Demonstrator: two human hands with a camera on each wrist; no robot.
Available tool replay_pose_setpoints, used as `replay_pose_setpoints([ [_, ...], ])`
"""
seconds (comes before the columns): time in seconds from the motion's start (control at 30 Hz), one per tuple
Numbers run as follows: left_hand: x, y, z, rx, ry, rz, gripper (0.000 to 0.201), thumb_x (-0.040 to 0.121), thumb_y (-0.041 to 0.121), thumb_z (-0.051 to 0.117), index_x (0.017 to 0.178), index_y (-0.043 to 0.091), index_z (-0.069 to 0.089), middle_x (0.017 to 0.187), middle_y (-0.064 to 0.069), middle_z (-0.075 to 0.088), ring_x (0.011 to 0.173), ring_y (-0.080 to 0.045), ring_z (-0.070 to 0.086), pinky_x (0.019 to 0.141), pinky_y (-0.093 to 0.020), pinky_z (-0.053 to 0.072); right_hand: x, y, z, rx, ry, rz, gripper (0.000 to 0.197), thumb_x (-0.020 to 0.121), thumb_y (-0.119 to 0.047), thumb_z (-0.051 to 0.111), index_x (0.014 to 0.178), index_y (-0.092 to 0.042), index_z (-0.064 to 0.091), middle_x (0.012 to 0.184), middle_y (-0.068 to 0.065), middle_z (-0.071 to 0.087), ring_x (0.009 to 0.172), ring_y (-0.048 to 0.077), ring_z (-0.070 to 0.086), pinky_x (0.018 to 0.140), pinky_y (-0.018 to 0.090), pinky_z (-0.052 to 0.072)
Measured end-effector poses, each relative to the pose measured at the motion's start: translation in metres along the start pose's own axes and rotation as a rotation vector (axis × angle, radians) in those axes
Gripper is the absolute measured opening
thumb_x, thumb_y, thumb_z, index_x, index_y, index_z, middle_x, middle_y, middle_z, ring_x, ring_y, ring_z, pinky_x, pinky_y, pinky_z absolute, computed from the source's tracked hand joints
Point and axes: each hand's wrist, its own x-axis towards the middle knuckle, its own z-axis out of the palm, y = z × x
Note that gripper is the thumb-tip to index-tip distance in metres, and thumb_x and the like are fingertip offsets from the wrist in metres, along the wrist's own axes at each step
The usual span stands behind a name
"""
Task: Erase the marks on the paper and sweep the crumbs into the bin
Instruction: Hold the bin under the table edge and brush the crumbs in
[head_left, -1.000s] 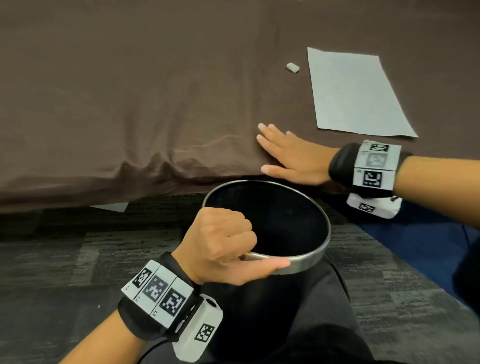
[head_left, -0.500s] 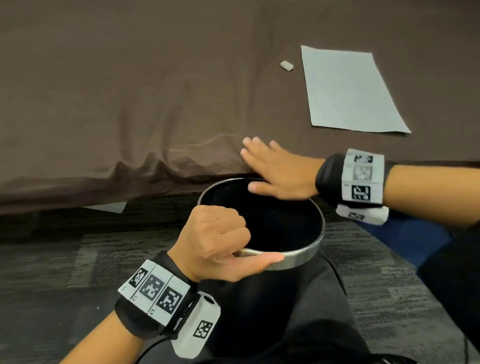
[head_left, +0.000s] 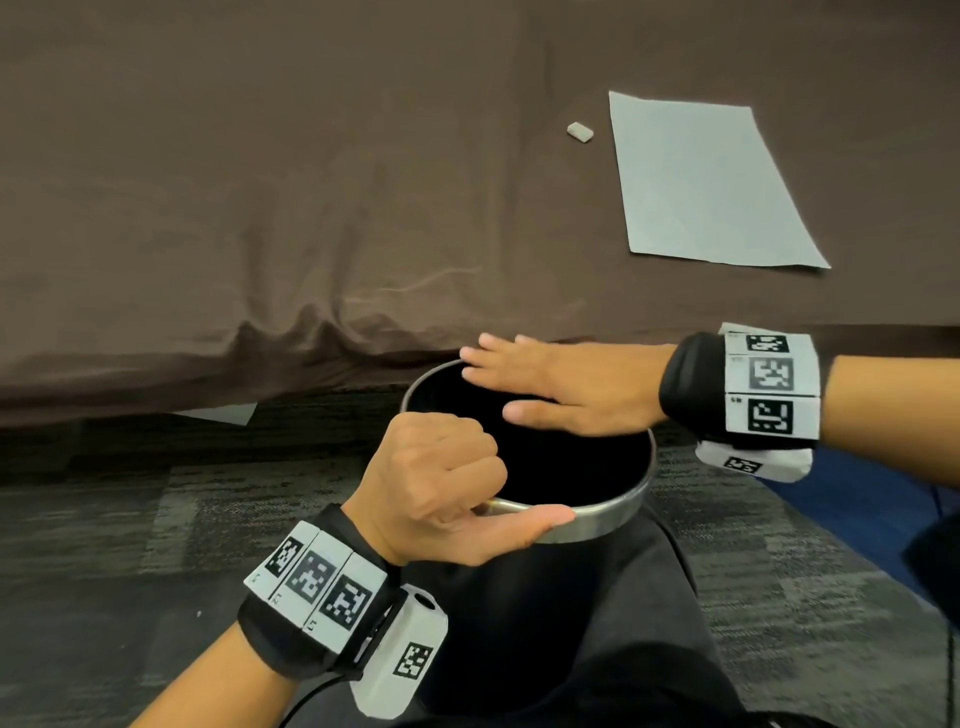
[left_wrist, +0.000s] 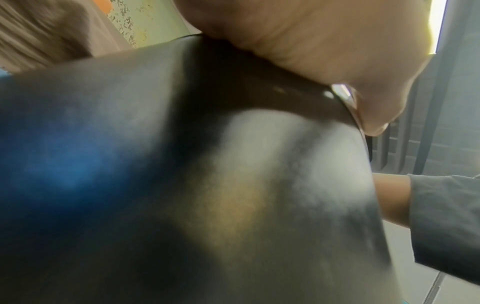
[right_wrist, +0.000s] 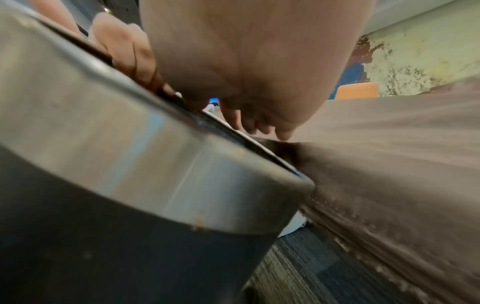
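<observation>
Sweeping step, likely. Left hand gripping bin rim; right hand flat, fingers spread, over bin's mouth. Paper beyond bin. Next: brushing palm clean.

Brushed-metal rim on the dark bin, matt brown tablecloth, smooth paper, rough carpet

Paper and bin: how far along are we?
Done: the paper looks blank, the eraser lies beside it. In hand: the left hand grips the bin rim at the table edge; the flat right hand is over its mouth. Crumbs too small to see, so what's left is unclear.
</observation>
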Motion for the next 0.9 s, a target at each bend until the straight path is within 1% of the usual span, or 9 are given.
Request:
replay_pose_setpoints([
  [0.1, 0.001, 0.000, 0.000, 0.009, -0.015, -0.001, 0.065, 0.081, 0.038, 0.079, 0.041, 0.011, 0.036, 0.045, 0.000, 0.027, 0.043, -0.014, 0.022, 0.043, -0.027, 0.020, 0.007, 0.025, -0.008, -0.049, 0.162, 0.275, 0.068, 0.100, -0.047, 0.027, 0.153, -0.011, 0.004, 0.160, 0.007, -0.012, 0.147, 0.019, -0.014, 0.121, 0.041, 0.000],
  [0.17, 0.001, 0.002, 0.000, 0.012, -0.019, 0.008, 0.064, 0.081, 0.038, 0.079, 0.041, 0.011, 0.036, 0.045, 0.000, 0.027, 0.043, -0.013, 0.022, 0.042, -0.027, 0.019, 0.011, 0.035, -0.009, -0.065, 0.142, 0.455, 0.074, 0.099, -0.052, 0.024, 0.153, -0.007, -0.002, 0.159, 0.012, -0.018, 0.146, 0.026, -0.015, 0.120, 0.047, 0.003],
  [0.23, 0.001, 0.002, 0.001, 0.009, -0.010, 0.015, 0.064, 0.080, 0.038, 0.079, 0.041, 0.011, 0.036, 0.045, 0.000, 0.027, 0.043, -0.013, 0.022, 0.041, -0.028, 0.020, 0.011, 0.026, -0.004, -0.110, 0.086, 0.386, 0.073, 0.100, -0.051, 0.023, 0.153, -0.008, -0.002, 0.159, 0.012, -0.016, 0.147, 0.027, -0.015, 0.119, 0.049, 0.001],
  [0.3, 0.000, 0.002, 0.002, 0.012, 0.009, 0.016, 0.064, 0.081, 0.038, 0.079, 0.041, 0.011, 0.036, 0.045, 0.000, 0.028, 0.043, -0.013, 0.023, 0.042, -0.027, 0.021, 0.009, 0.006, 0.003, -0.109, 0.040, 0.170, 0.063, 0.102, -0.044, 0.025, 0.153, -0.010, 0.010, 0.161, 0.009, 0.000, 0.148, 0.024, -0.004, 0.119, 0.045, 0.002],
  [0.4, -0.001, 0.002, 0.002, 0.011, 0.018, 0.029, 0.061, 0.079, 0.037, 0.080, 0.042, 0.012, 0.039, 0.045, 0.000, 0.031, 0.054, -0.007, 0.021, 0.054, -0.020, 0.020, -0.002, -0.020, 0.014, 0.087, -0.011, -0.030, 0.048, 0.100, -0.045, 0.030, 0.142, -0.024, 0.044, 0.141, -0.001, 0.052, 0.133, 0.016, 0.044, 0.113, 0.041, 0.030],
  [0.47, 0.000, 0.003, 0.001, 0.006, 0.011, 0.029, 0.060, 0.078, 0.037, 0.080, 0.042, 0.012, 0.039, 0.046, 0.000, 0.031, 0.055, -0.007, 0.021, 0.054, -0.020, 0.020, -0.013, -0.027, 0.017, 0.149, 0.137, -0.024, 0.046, 0.095, -0.048, 0.037, 0.132, -0.027, 0.056, 0.124, -0.007, 0.065, 0.119, 0.014, 0.057, 0.103, 0.038, 0.042],
  [0.63, 0.002, 0.011, -0.001, 0.037, -0.007, 0.054, 0.064, 0.078, 0.036, 0.081, 0.042, 0.012, 0.035, 0.046, 0.000, 0.026, 0.042, -0.015, 0.022, 0.037, -0.030, 0.022, -0.051, -0.016, 0.026, 0.193, 0.706, 0.388, 0.028, 0.091, -0.033, 0.054, 0.111, -0.021, 0.068, 0.105, -0.004, 0.069, 0.099, 0.018, 0.063, 0.088, 0.038, 0.049],
  [0.77, 0.004, 0.021, 0.002, 0.040, -0.020, 0.134, 0.064, 0.073, 0.035, 0.086, 0.043, 0.014, 0.033, 0.052, 0.003, 0.021, 0.051, -0.012, 0.016, 0.044, -0.028, 0.017, -0.067, -0.011, 0.041, 0.455, 0.526, 0.700, 0.025, 0.086, -0.025, 0.060, 0.111, -0.021, 0.062, 0.101, -0.002, 0.063, 0.087, 0.015, 0.060, 0.082, 0.034, 0.052],
  [0.9, 0.004, 0.031, 0.004, 0.027, -0.029, 0.170, 0.064, 0.078, 0.036, 0.081, 0.043, 0.013, 0.033, 0.049, 0.000, 0.023, 0.049, -0.014, 0.017, 0.042, -0.030, 0.018, -0.078, -0.017, 0.042, 0.912, 0.493, 0.735, 0.038, 0.083, 0.005, 0.047, 0.104, -0.017, 0.070, 0.092, 0.008, 0.074, 0.083, 0.025, 0.071, 0.075, 0.047, 0.059],
])
